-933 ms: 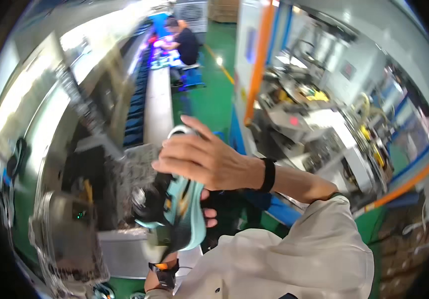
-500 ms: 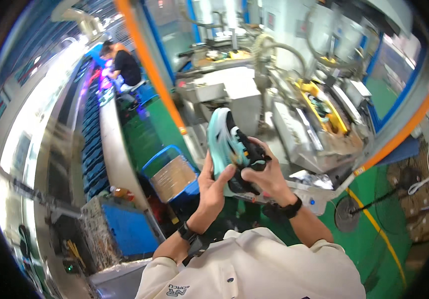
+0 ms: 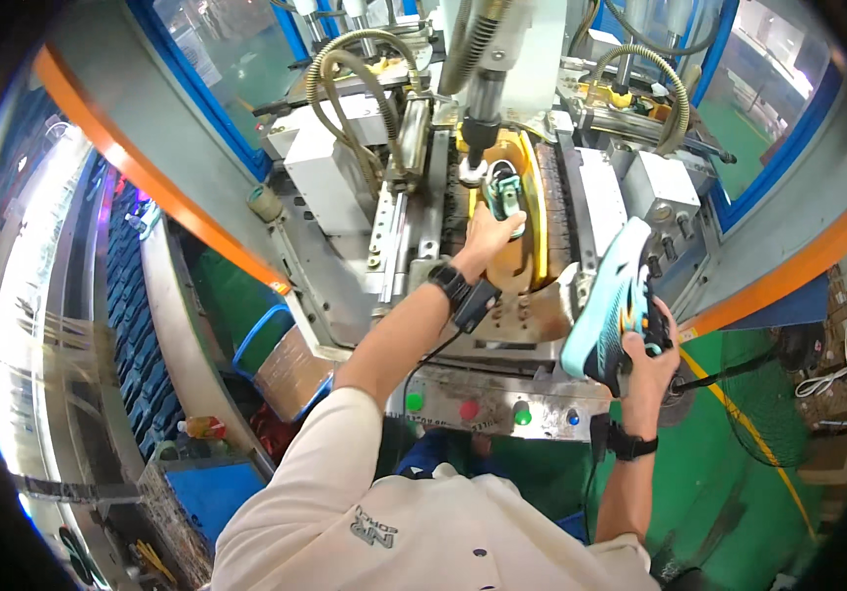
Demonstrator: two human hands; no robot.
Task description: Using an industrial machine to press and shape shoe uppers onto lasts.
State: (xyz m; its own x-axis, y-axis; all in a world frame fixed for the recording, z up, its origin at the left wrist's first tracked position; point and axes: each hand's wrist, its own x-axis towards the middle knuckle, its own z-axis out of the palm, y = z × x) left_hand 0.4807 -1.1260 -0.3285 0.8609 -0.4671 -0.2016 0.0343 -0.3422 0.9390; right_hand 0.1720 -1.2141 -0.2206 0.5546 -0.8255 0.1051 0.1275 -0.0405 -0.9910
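Observation:
In my right hand (image 3: pixel 652 364) is a light teal and black sports shoe (image 3: pixel 609 305), tilted with its sole edge toward the left. My fingers wrap round its dark upper at the right of the machine. My left hand (image 3: pixel 488 236) reaches into the machine and grips the near end of a second teal and black shoe (image 3: pixel 505 192). That shoe lies between the yellow side pads (image 3: pixel 539 212) of a press. A metal press rod (image 3: pixel 484 108) comes down just behind it, and my fingers partly hide the shoe.
White blocks (image 3: pixel 330 177), steel rails and curved hoses (image 3: pixel 399 59) flank the press. A front panel (image 3: pixel 542 419) carries coloured push buttons. An orange-edged frame (image 3: pixel 158 187) stands on the left, beside a blue-rimmed cart with cardboard (image 3: pixel 291 369) and a conveyor (image 3: pixel 143 315). A wire-guarded fan (image 3: pixel 753 404) stands right.
My view has turned right to face the press. Both hands were on one shoe; now my left hand is on another in the press, while my right has carried the first rightward.

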